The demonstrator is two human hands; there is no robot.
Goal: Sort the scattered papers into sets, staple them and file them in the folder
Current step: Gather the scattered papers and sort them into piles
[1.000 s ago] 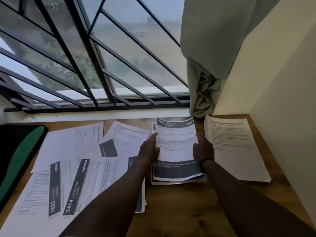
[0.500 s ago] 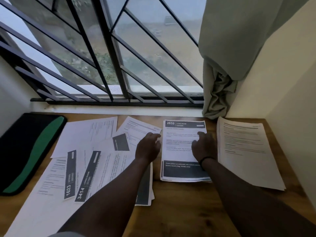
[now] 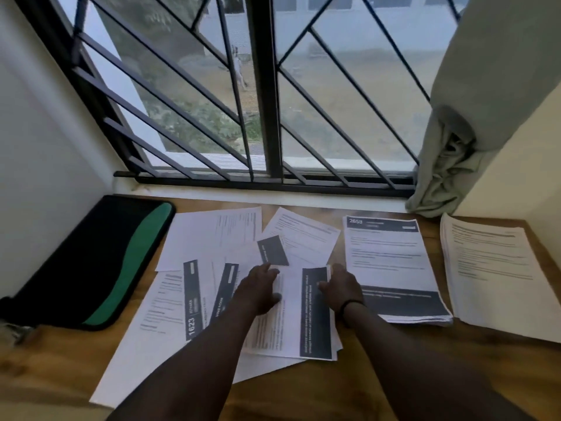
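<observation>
Both hands have left the squared-up white stack headed 2659 (image 3: 391, 262) and come across to the scattered sheets.

Farthest left on the brown wooden desk (image 3: 318, 387), the black zip folder with a green wave panel (image 3: 91, 262) lies flat and closed, well apart from the hands. Next to it the loose white printed sheets with dark banner strips (image 3: 194, 296) overlap at odd angles. The left hand (image 3: 258, 291) rests on them with fingers spread forward, holding nothing. The right hand (image 3: 340, 290) touches the sideways white sheet with a dark side band (image 3: 314, 314), fingers loosely bent at its edge; whether it pinches it I cannot tell. Right again lies a plain white text stack (image 3: 491, 268).

To do this well, I would pin the neighbouring sheets with the left palm, slide one sheet free, and check its number before stacking.
</observation>
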